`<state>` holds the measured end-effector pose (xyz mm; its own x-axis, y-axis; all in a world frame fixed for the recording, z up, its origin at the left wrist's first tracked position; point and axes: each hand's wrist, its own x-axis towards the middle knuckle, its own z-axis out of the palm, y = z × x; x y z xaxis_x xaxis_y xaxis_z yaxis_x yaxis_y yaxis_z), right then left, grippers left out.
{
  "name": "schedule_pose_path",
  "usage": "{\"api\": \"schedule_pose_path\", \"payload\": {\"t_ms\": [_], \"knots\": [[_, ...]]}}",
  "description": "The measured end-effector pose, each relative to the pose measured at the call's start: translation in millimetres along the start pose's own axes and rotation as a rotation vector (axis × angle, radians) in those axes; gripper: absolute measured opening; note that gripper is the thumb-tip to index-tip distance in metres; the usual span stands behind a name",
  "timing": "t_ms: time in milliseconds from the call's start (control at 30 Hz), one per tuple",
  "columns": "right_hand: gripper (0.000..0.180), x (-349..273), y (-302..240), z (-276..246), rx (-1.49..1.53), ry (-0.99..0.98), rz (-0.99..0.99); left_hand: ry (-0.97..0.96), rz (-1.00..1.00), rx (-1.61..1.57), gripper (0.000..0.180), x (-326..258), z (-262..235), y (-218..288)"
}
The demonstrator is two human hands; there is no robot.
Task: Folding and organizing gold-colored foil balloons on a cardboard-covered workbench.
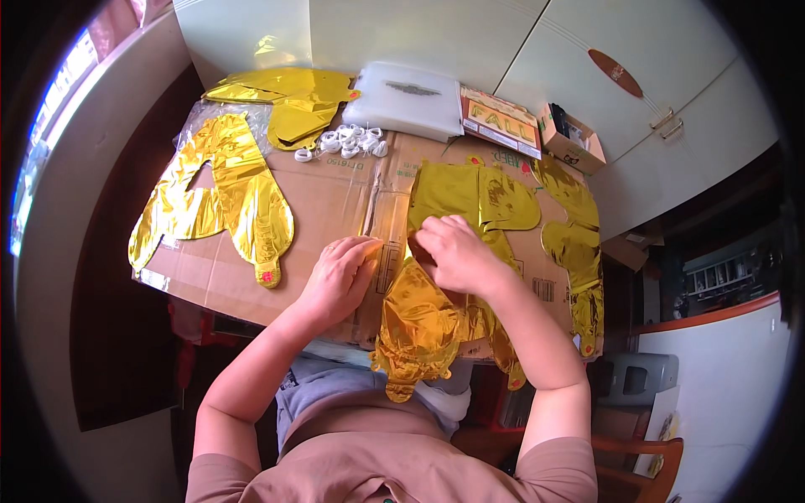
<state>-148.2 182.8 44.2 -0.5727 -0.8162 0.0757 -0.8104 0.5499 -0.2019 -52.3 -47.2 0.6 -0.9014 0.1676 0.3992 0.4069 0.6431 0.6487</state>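
Observation:
In the middle of the cardboard-covered table, my right hand (457, 251) is closed on the upper end of a gold foil balloon (417, 323), flat and wrinkled, whose lower end hangs over the front edge. Just left of it, my left hand (340, 275) has its fingers pinched together. A small orange-yellow bit shows at those fingertips, too small to name. Beyond and beneath my right hand lies another flat gold foil balloon (444, 193). Further flat gold balloons lie at the left (251, 201), the far left (302, 109) and the right edge (573, 247).
Small white ribbon rolls (348, 142) sit in a pile near the back, beside a translucent white plastic case (402, 105). Right of it stand a printed flat box (501, 126) and a small open carton (574, 142). Cabinets (419, 29) close off the back; a wooden chair (667, 461) is at lower right.

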Motion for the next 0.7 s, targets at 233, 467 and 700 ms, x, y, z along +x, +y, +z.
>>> {"api": "schedule_pose_path", "payload": {"t_ms": [233, 467, 700], "knots": [[0.021, 24.1, 32.9, 10.8, -0.12, 0.239, -0.036, -0.004, 0.062, 0.023, 0.034, 6.5, 2.6, 1.7], [0.02, 32.2, 45.8, 25.0, -0.091, 0.205, -0.016, -0.045, 0.222, 0.138, 0.043, 19.9, 15.2, 1.1], [0.019, 35.8, 45.2, 22.8, -0.048, 0.186, 0.004, -0.078, 0.312, 0.182, 0.043, 23.2, 25.8, -0.9]]}}
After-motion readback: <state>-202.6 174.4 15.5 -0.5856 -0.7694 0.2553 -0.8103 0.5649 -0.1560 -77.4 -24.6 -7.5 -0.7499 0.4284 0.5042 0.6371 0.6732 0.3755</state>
